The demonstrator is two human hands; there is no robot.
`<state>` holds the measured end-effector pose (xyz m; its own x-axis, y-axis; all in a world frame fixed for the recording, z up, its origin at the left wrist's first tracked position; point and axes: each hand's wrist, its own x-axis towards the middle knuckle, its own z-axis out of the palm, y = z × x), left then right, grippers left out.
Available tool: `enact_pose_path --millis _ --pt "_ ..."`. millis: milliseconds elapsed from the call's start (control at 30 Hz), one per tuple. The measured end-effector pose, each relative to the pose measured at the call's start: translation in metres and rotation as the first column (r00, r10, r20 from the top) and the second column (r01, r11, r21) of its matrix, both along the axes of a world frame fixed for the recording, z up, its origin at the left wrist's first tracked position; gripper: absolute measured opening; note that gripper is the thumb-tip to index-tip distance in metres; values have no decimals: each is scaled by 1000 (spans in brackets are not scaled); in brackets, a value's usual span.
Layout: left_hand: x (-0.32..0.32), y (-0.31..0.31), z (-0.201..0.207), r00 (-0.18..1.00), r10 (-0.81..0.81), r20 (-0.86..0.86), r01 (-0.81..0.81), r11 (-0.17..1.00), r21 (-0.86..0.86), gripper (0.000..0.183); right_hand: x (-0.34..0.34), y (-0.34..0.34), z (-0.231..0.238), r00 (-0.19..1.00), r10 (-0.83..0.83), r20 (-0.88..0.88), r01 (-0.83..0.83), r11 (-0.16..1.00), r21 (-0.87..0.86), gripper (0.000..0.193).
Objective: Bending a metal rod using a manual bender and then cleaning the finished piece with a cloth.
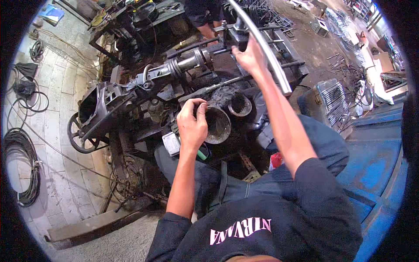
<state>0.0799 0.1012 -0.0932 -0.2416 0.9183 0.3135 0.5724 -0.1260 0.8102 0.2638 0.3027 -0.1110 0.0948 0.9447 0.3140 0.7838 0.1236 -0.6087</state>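
Note:
My left hand [193,123] is held over the near side of the machine, its fingers curled in toward the thumb. Whatever they may pinch is too small to make out. Just right of it sits a round, grimy metal cup [217,125], and a smaller one [239,106] stands beyond. My right hand [252,56] reaches to the far right part of the dark machine [192,59], close beside a long shiny metal tube [270,52]. Its thumb sticks out to the left, while the other fingers are blurred and partly hidden. Contact with the tube cannot be made out.
A handwheel [80,133] sits at the machine's left end. Below my left hand are a small white box [171,144] and a green object [202,154]. Coiled cable [22,166] lies on the left floor. Metal rods [334,102] are stacked at right; a person's legs [207,30] show behind.

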Motion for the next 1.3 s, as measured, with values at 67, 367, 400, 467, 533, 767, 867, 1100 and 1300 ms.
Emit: enact_pose_path --millis 67,367,400,467,533,767,867,1100,1300 --pt "-2 -1 3 999 -7 43 8 1000 -15 8 -2 -7 8 999 -47 -17 47 999 24 89" --pt "-16 -10 11 989 -28 142 33 999 -30 23 37 14 -4 962 -140 236 112 985 130 87" --pt "-21 -6 11 995 -47 90 51 998 -38 23 42 15 0 971 -117 211 95 989 113 84" --pt "-18 6 13 996 -81 45 80 997 8 19 44 13 3 986 -146 75 143 989 40 74" --pt "-15 20 18 997 -81 -17 81 997 -5 16 57 14 14 991 -75 114 71 997 37 72" --pt "24 129 44 960 -42 -276 62 996 64 18 76 27 -11 986 -53 161 30 990 138 91" --pt "45 184 46 959 -187 -213 159 977 -139 24 80 42 -24 971 -35 236 26 999 43 107" --pt "57 272 23 828 -349 -438 174 904 -391 35 83 60 1 993 46 -107 -4 930 367 86" --pt "50 301 22 688 -492 -534 237 848 -474 32 87 71 -13 999 -16 -40 30 927 373 79"
